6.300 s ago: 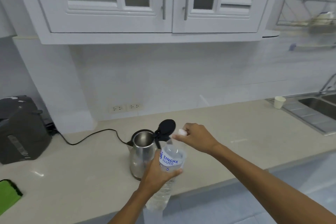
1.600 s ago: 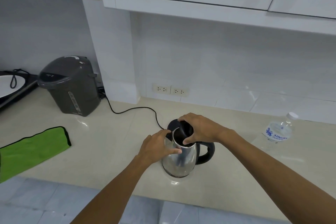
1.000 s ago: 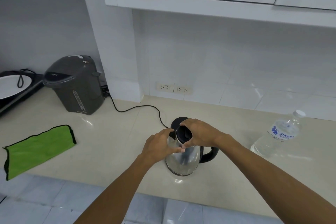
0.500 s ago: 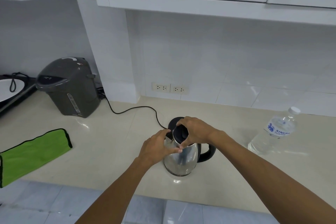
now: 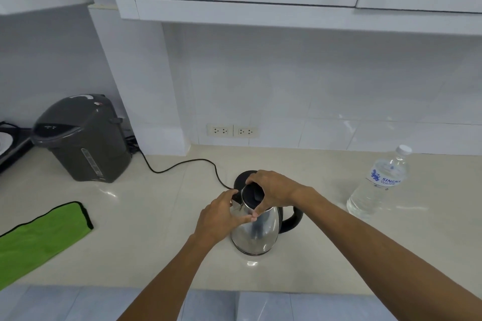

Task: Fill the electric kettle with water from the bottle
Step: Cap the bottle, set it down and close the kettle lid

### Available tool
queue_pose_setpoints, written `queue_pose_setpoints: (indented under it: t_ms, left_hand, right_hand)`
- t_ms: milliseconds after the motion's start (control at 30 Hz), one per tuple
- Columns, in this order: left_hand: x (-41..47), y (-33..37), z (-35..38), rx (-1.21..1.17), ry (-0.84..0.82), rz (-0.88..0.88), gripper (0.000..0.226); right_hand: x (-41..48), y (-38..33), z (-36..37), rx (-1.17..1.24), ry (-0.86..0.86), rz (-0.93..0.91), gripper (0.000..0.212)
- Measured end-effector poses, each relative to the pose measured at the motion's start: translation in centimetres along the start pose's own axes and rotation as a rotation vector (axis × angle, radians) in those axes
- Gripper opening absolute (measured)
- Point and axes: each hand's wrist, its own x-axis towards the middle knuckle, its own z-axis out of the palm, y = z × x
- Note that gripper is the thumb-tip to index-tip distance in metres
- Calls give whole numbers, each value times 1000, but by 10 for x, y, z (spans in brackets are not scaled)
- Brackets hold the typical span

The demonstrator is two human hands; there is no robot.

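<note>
Countertop [image 5: 156, 216], kettle [image 5: 257, 232] near edge

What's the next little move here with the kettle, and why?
Probably press the black lid fully shut with the right hand while the left hand steadies the steel kettle. Both hands are already at the kettle's top, and the water bottle stands capped and upright to the right, so pouring looks finished.
</note>
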Motion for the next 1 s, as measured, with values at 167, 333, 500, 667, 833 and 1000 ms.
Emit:
queue_pose_setpoints:
  t_ms: [167,333,500,667,833,1000]
  left_hand:
    - [-1,-3,6,-140,-18,-4,116]
    - [-3,-8,15,-377,-17,-75,121]
    - [-3,-18,28,-406,-89,-76,82]
    - [-8,-20,35,-473,-77,-78,77]
    - [-4,-22,37,-504,-66,-78,80]
    - [11,-9,25,-513,-31,-33,89]
  right_hand:
    - [-34,24,4,232,161,145,102]
    - [-78,67,37,447,254,403,88]
    - [-88,77,79,614,283,496,57]
    - [-85,77,88,673,427,505,30]
    - [-86,77,88,695,462,484,30]
    - [-80,79,72,700,536,458,34]
